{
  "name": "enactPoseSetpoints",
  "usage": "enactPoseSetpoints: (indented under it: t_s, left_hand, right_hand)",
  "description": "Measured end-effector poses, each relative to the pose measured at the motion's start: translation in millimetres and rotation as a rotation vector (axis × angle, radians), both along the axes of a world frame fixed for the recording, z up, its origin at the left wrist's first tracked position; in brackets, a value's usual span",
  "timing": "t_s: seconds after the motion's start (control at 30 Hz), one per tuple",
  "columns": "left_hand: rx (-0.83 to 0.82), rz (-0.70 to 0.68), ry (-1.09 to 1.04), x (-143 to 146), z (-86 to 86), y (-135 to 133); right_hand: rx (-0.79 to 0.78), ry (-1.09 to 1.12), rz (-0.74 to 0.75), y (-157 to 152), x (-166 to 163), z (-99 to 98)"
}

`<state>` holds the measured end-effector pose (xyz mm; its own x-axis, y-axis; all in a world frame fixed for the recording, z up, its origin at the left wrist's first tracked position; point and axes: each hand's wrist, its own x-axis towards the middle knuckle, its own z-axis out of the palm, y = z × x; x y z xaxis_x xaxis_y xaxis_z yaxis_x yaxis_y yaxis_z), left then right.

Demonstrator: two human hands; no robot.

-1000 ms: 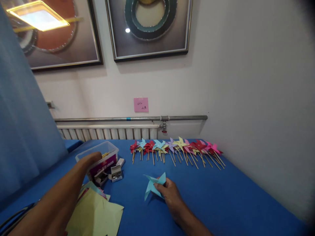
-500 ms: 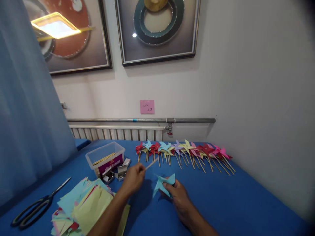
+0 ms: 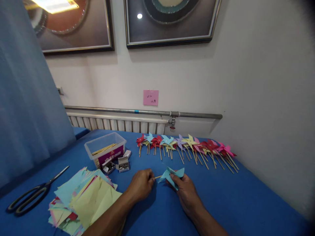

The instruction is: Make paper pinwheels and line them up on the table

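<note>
My left hand (image 3: 142, 183) is closed around a thin wooden stick (image 3: 157, 177), whose far end runs up to a blue paper pinwheel (image 3: 172, 175). My right hand (image 3: 183, 186) pinches that pinwheel near its middle, thumb on top. The stick's end disappears behind the pinwheel's blades, so I cannot tell whether the two are joined. Both hands are above the blue tabletop (image 3: 157, 216). Close to my left forearm lies a loose pile of coloured paper sheets (image 3: 91, 200), yellow and blue on top.
Finished pinwheels on sticks (image 3: 189, 144) lie in a row along the back. A clear plastic tub (image 3: 105, 147) holds more sticks. Beside it stand small boxes of metal pins (image 3: 123, 165). Black-handled scissors (image 3: 36, 193) lie at far left, near a blue curtain (image 3: 29, 108).
My left hand has brought the stick across to the pinwheel, and its tip now meets the blades. My right hand still holds the pinwheel. The camera view has shifted slightly.
</note>
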<state>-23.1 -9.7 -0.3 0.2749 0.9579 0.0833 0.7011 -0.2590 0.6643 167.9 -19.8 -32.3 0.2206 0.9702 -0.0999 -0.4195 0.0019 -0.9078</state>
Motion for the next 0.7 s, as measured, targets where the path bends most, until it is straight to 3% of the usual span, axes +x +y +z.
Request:
enactPoseSetpoints:
  t_s: [0.7]
  left_hand:
    - [0.005, 0.055, -0.002, 6.0, 4.2, -6.0]
  right_hand:
    - [0.023, -0.016, 0.034, -1.6, -1.8, -1.6]
